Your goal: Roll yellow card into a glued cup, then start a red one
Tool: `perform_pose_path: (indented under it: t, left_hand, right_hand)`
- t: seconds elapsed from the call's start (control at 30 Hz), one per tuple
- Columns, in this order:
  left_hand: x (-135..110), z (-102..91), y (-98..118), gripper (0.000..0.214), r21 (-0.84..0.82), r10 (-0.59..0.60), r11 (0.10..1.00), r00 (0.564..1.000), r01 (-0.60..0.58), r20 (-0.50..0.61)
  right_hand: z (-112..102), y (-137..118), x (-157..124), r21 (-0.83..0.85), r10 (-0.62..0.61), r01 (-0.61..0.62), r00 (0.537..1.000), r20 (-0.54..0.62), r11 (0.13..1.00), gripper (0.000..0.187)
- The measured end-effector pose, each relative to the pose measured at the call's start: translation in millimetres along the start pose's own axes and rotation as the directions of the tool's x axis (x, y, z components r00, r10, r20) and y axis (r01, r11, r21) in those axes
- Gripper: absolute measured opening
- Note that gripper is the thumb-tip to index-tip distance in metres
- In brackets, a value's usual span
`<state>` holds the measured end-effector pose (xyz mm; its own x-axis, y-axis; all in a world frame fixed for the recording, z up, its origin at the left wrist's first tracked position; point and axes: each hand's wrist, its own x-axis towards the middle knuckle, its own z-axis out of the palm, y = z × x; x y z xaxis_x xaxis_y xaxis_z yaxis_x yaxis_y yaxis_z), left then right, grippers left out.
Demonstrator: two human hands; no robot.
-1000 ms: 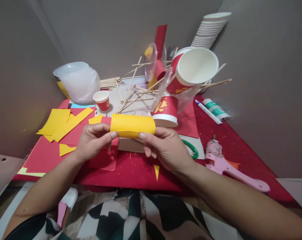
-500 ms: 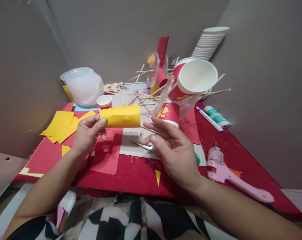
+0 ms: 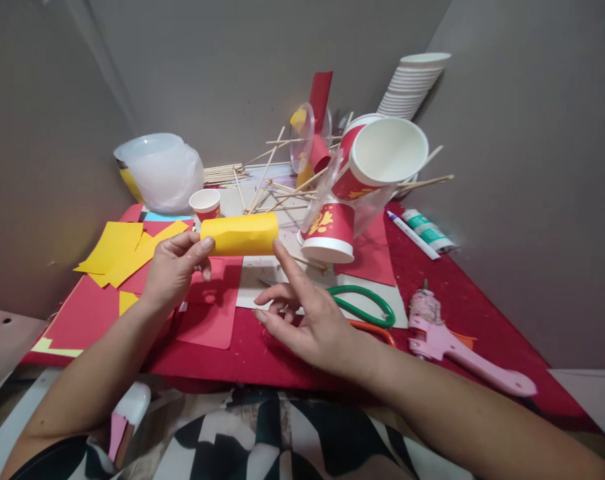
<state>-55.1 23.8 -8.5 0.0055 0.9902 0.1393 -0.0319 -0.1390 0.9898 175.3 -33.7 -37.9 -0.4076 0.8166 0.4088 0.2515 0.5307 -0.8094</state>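
Note:
A rolled yellow paper tube (image 3: 241,235) lies level above the table, its left end pinched between the thumb and fingers of my left hand (image 3: 175,267). My right hand (image 3: 312,320) is open, holding nothing. Its index finger points up to the tube's right end and appears to touch its lower edge; the other fingers are loosely bent. Below and beside that hand are scissors with a green handle loop (image 3: 365,303) and an orange one, the blades mostly hidden. Behind stands a structure of red paper cups (image 3: 329,230) joined with clear plastic.
Yellow paper pieces (image 3: 115,247) and red card (image 3: 97,300) cover the left side. Behind are a small cup (image 3: 205,203), a plastic tub (image 3: 157,173) and wooden sticks (image 3: 222,175). At right lie a pink glue gun (image 3: 462,353), a marker (image 3: 412,235) and a green-white tube (image 3: 427,230). Stacked cups (image 3: 415,83) lean behind.
My right hand has moved left and down, its index finger now extended to the tube's right end. The scissors' handles have come into sight. My left hand keeps its hold.

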Motion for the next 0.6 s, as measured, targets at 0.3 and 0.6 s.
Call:
perform_pose_path:
  t: [0.3, 0.6]
  left_hand:
    - [-1.1, 0.7, 0.5, 0.025, 0.007, 0.016, 1.0, 1.0, -0.016, 0.022]
    - [-1.2, 2.3, 1.4, 0.025, -0.01, 0.027, 1.0, 0.999, -0.027, 0.017]
  right_hand:
    - [0.3, -1.6, 3.0, 0.023, 0.03, -0.031, 0.999, 0.01, 0.999, 0.094]
    - [-1.9, -4.5, 3.1, 0.058, 0.05, -0.049, 0.999, -0.017, 0.997, 0.092]
